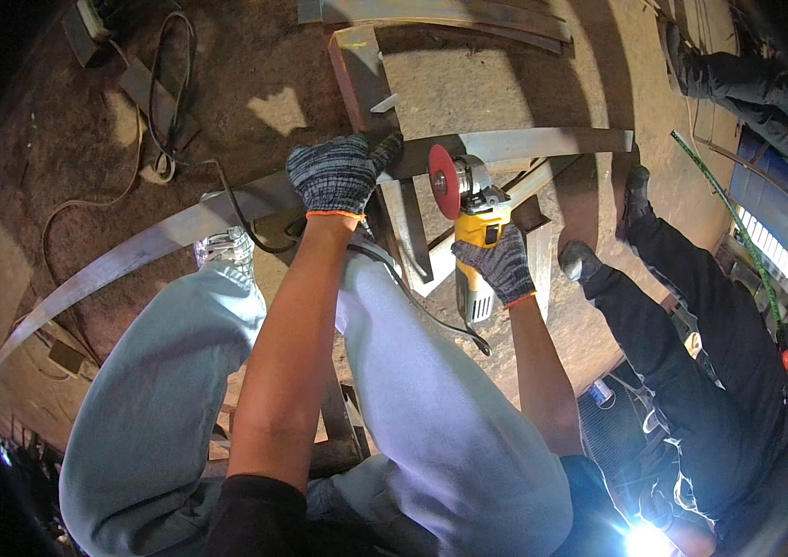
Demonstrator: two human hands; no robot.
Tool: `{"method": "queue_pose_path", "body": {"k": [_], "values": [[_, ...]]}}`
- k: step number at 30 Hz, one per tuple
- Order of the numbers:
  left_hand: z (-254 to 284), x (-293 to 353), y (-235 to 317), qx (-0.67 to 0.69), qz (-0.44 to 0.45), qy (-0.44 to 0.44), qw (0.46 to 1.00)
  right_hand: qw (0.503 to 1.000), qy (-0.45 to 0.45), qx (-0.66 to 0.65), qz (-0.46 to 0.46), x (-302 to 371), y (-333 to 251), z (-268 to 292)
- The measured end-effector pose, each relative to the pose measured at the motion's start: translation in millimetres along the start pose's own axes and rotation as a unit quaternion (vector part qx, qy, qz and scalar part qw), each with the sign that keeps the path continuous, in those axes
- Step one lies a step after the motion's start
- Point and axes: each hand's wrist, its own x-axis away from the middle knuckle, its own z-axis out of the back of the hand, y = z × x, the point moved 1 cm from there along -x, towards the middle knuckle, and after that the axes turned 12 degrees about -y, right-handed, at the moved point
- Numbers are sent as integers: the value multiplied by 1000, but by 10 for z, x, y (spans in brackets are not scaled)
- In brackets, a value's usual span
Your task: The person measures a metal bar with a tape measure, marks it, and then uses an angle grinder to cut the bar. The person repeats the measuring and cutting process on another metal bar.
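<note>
A yellow and black angle grinder [476, 232] with a red disc [444, 182] is in my right hand [503, 265], its gloved fingers wrapped round the body. The disc is raised toward a long flat metal bar [542, 142]; whether they touch I cannot tell. My left hand [334, 176], in a grey knitted glove with an orange cuff, is closed over the bar to the left of the disc. The bar crosses the view and looks bent by the lens. Black cable [413, 302] trails from the grinder beside my leg.
A rusty steel beam [357, 70] lies beyond the bar, with more flat bars [450, 11] farther off. Looped cable [171, 93] is on the floor at left. A person in dark trousers [691, 316] is close on my right; a bright light [646, 540] glares at lower right.
</note>
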Motion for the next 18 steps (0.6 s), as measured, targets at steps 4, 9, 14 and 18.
{"method": "queue_pose_path", "body": {"k": [4,9,14,18], "values": [[73,21,29,5,2,-25,1000,1000,1,9,-19,1,60,12],[45,14,20,8,5,-36,999,1000,9,27,-13,-9,67,12],[106,36,40,19,11,-60,998,997,-30,14,-77,-4,22,43],[137,70,55,9,13,-50,999,998,-6,43,-35,-7,96,33]]}}
